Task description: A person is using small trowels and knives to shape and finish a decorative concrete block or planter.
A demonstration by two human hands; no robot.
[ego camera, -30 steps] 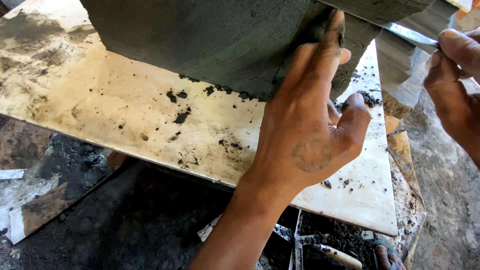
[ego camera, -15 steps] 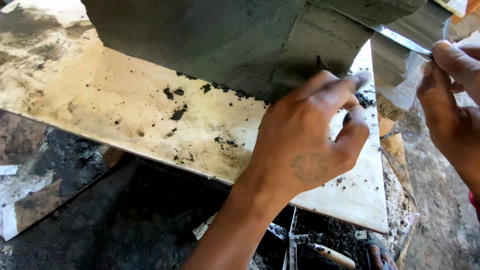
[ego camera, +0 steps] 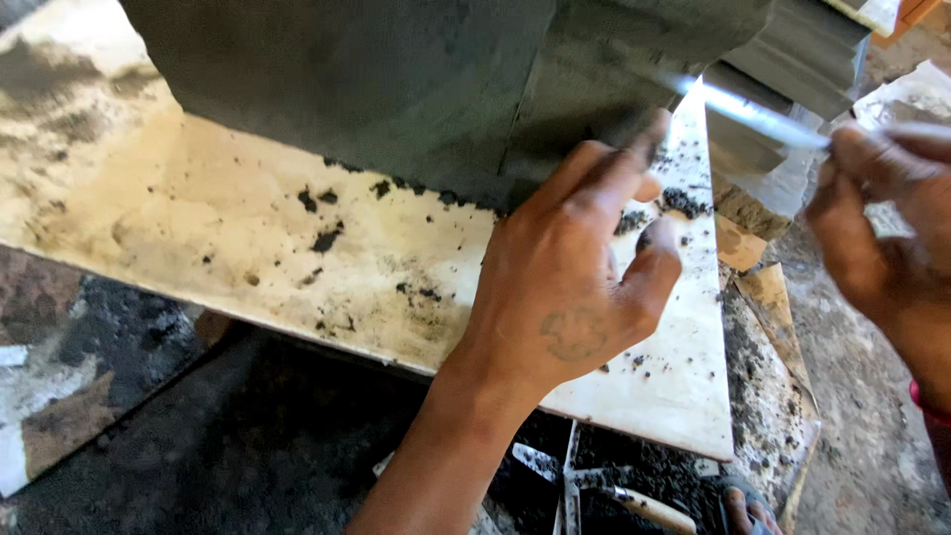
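Observation:
A big grey cement block (ego camera: 396,89) stands on a cream tile slab (ego camera: 198,228) speckled with dark mortar crumbs. My left hand (ego camera: 570,297) lies over the slab's right part with its fingers stretched out. The fingertips touch the block's lower right corner and hold nothing. My right hand (ego camera: 882,238), at the right edge, pinches a thin metal blade (ego camera: 753,114). The blade points left toward the block's right side. Its tip is blurred.
A stepped grey moulding (ego camera: 802,50) sits behind the blade at the top right. Broken tile pieces (ego camera: 758,287) lie beside the slab. Below it are metal tools (ego camera: 584,481) and a foot in a sandal (ego camera: 743,507) on dark, mortar-stained ground (ego camera: 149,446).
My left hand slid down from the block's face, curled, then stretched its fingers to the lower corner. My right hand dropped lower with the blade, which reaches further left.

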